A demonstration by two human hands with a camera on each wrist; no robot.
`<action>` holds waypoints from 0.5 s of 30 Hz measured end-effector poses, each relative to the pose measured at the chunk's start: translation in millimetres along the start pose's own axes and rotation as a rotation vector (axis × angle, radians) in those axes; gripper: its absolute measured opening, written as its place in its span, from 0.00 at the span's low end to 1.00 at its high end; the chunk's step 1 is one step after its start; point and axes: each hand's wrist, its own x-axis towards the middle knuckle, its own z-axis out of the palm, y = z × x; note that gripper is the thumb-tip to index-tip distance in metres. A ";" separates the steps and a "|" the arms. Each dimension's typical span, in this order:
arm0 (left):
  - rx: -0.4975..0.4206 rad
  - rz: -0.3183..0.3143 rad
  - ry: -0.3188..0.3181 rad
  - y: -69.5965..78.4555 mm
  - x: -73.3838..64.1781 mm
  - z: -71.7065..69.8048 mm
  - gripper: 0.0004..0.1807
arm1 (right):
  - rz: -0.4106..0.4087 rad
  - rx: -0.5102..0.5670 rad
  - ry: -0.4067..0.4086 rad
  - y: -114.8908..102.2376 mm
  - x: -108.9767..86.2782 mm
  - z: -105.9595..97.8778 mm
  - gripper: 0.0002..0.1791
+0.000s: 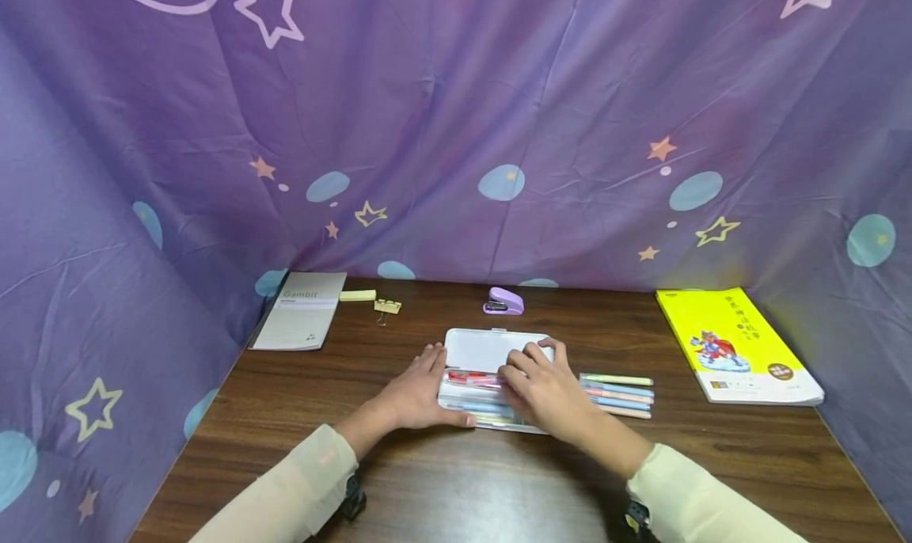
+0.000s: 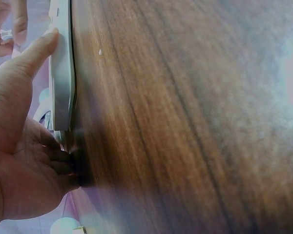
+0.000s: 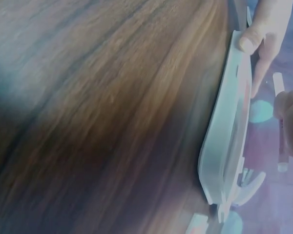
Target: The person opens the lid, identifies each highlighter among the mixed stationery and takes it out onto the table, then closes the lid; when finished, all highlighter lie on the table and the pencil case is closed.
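A white pencil case (image 1: pixel 473 349) lies with its lid folded back on the wooden table, several pens in its tray. My left hand (image 1: pixel 419 393) holds the case's left end, thumb against the front wall and fingers along the side; the left wrist view shows that thumb on the case wall (image 2: pixel 62 97). Over the tray's right half, my right hand (image 1: pixel 545 389) pinches a slim pen (image 3: pixel 282 153), seen in the right wrist view. In the head view, the fingers hide much of that pen. To the right of the case lie several pastel pens (image 1: pixel 627 391) side by side.
A purple stapler (image 1: pixel 504 301) stands behind the case. At the back left are a grey-white notebook (image 1: pixel 299 313), a pale yellow stick-shaped item (image 1: pixel 358 296) and a yellow binder clip (image 1: pixel 388 307). A yellow book (image 1: pixel 734 345) lies at the right. A purple curtain (image 1: pixel 456 131) surrounds the table.
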 end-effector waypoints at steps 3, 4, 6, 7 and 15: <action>0.002 0.003 0.002 -0.5 0.5 0.5 0.78 | 0.006 0.005 0.002 3.9 -4.0 -3.1 0.13; 0.003 0.005 0.003 -0.6 0.6 0.5 0.78 | 0.007 0.004 0.004 5.3 -5.5 -4.0 0.13; 0.004 0.007 0.004 -0.5 0.3 0.5 0.78 | 0.014 0.009 0.003 7.9 -8.2 -6.6 0.14; 0.003 0.008 0.005 -0.3 0.0 0.4 0.78 | 0.019 0.009 -0.001 9.0 -9.7 -8.0 0.14; -0.005 0.011 0.003 1.1 -1.7 -1.0 0.78 | 0.057 0.005 -0.021 16.8 -22.2 -20.6 0.14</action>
